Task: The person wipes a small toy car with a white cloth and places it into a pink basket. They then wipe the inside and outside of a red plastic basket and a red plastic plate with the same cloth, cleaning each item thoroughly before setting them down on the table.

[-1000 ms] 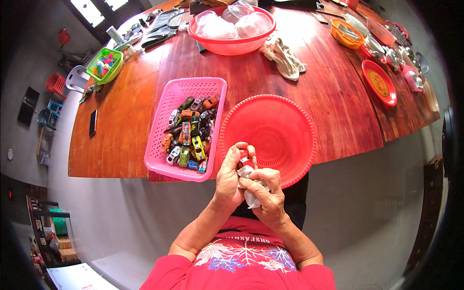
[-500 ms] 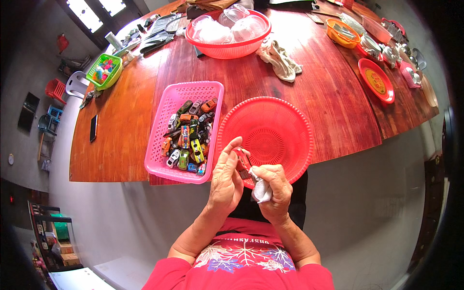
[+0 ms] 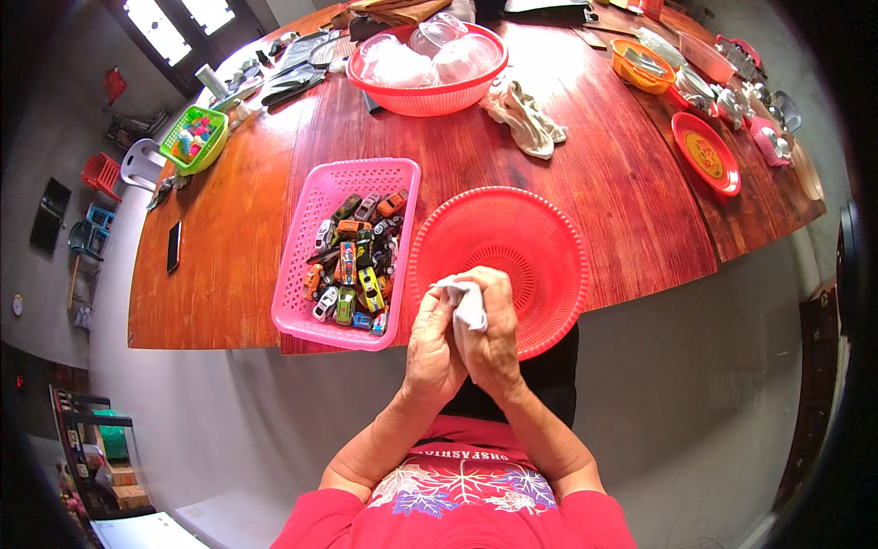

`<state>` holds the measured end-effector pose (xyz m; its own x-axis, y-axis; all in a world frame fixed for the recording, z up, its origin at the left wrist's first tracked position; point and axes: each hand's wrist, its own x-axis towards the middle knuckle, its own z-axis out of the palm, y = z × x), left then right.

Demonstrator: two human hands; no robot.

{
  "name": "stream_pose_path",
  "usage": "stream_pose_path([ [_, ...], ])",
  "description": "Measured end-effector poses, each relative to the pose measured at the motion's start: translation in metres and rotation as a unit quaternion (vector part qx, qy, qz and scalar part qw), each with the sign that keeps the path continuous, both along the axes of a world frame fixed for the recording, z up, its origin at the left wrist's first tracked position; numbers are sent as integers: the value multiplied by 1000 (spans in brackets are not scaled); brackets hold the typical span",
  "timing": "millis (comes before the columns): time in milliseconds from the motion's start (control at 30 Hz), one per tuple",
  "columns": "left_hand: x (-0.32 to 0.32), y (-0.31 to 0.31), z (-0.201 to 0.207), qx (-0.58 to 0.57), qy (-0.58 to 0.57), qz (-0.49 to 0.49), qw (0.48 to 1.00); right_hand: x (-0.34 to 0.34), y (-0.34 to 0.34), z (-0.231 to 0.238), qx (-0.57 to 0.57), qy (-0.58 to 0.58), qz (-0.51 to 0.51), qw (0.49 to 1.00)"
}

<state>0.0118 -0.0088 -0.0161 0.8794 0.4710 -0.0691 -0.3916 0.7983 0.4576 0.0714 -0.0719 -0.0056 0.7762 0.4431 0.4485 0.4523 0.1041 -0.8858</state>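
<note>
My left hand [image 3: 432, 352] and my right hand [image 3: 496, 340] are closed together over the near edge of a red round plastic basket [image 3: 549, 229]. A white cloth [image 3: 470, 309] is gripped in my right hand and pressed against the left fingers. The red toy car seen in my left hand a moment ago is now hidden behind the cloth and fingers. Left of the round basket stands a pink rectangular basket [image 3: 302, 247] with many small toy cars [image 3: 347, 263] in several colours. Inside, the round red basket shows a bare slotted bottom.
A red basket of clear plastic containers [image 3: 430, 91] stands at the table's far side, a crumpled beige cloth [image 3: 526, 119] beside it. A phone [image 3: 174, 247] and green basket [image 3: 203, 151] lie left; a red plate [image 3: 706, 154] and orange basket [image 3: 643, 66] are right.
My right hand has moved up and left, bringing the white cloth over the red toy car against my left hand. The car has gone out of sight. The view shifts slightly.
</note>
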Motion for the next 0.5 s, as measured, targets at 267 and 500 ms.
stream_pose_path([
  [267, -3, -3, 6, 19, 149, 26, 988, -25, -26, 2, -71, -85, -40, 993],
  [500, -8, 19, -3, 19, 27, -40, 999, -18, -45, 8, -14, -9, 88, 996],
])
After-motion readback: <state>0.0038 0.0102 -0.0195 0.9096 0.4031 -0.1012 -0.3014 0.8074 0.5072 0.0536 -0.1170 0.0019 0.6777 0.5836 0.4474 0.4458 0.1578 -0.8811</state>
